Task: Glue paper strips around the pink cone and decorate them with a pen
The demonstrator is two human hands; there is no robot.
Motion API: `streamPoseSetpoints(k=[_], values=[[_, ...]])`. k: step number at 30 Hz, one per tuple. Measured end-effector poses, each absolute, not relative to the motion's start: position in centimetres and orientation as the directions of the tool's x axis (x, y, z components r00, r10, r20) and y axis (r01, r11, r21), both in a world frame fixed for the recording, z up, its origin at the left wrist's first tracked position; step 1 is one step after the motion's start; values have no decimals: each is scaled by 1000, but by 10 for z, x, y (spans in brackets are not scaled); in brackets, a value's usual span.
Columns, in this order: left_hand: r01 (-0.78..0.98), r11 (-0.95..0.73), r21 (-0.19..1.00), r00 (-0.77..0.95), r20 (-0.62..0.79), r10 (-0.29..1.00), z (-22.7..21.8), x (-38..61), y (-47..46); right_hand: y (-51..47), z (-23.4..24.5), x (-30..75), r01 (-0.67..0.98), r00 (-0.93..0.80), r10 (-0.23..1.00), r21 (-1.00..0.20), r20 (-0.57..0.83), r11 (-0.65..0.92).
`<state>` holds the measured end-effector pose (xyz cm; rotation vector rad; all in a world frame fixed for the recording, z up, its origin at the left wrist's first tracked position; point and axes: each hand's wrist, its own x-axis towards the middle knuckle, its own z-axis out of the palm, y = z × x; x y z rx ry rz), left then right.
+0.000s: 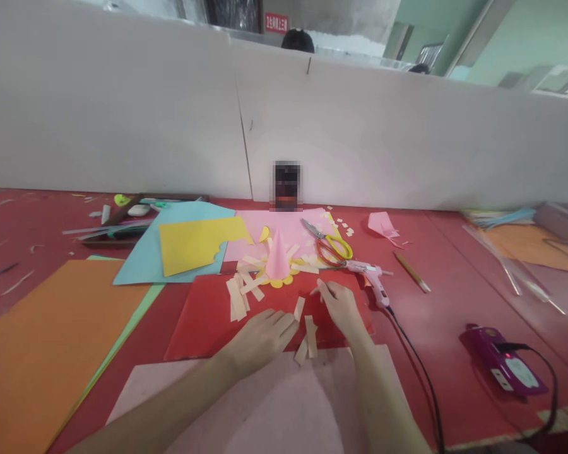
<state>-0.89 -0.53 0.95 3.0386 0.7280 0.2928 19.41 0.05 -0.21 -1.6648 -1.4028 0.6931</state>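
My left hand (pixel 264 337) is closed, palm down over the red sheet (pixel 199 318). A short cream paper strip (pixel 300 308) sticks up from its fingertips. To the right, my right hand (pixel 339 302) has its fingers drawn together in a pinch; whatever is in them is too small to make out. Several more strips (pixel 311 337) lie between my wrists, and others (pixel 236 299) are piled to the left. Beyond my hands a pink paper cone (pixel 278 257) stands upright on a yellow scalloped paper piece (pixel 284 281).
A pink glue gun (pixel 373 280) with a black cord and open scissors (pixel 329 243) lie right of the cone. Farther right are a brown pen (pixel 411 272) and a purple power socket (pixel 504 362). Yellow (pixel 189 246), blue (pixel 142 252) and orange (pixel 52 334) sheets spread left. A white partition (pixel 146 113) stands behind.
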Motion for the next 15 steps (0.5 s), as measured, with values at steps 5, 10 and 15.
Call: streamPoseSetpoints(k=[5,10,15], values=[[483,-873,63,830,284,480,3,-20,-7,-1,0,187,491,234,970,-869,68,-58],[476,-875,85,807,352,473,-7,-22,-3,-5,10,207,493,578,773,-867,260,-78],[454,-871,189,791,363,492,-4,-21,-5,-13,-8,272,602,782,401,-743,477,-292]])
